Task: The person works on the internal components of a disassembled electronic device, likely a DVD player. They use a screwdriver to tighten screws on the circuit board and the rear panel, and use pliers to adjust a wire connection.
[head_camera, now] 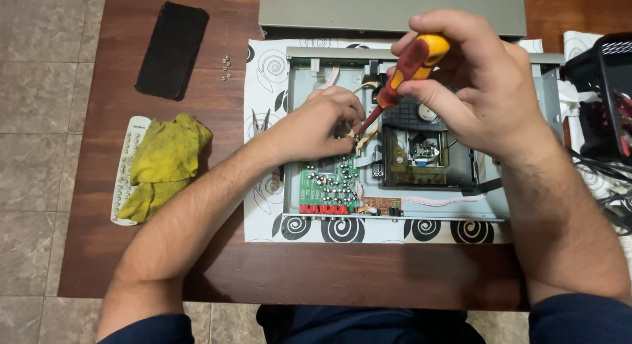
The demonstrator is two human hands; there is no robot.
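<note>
The right hand (474, 80) is clenched around a red-and-yellow screwdriver (401, 71), its tip down inside the opened disc player (520, 199) on the counter (217, 265). The left hand (316, 127) pinches something small beside the tip, above the green circuit board (329, 186).

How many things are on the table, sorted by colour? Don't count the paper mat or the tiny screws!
Red and yellow: 1, the screwdriver in the right hand.
Yellow: 1, the cloth.
White: 1, the remote under the cloth.
Black: 2, the flat pad and the basket.
Grey: 2, the open player that the left hand reaches into and its cover.
Total: 7
</note>
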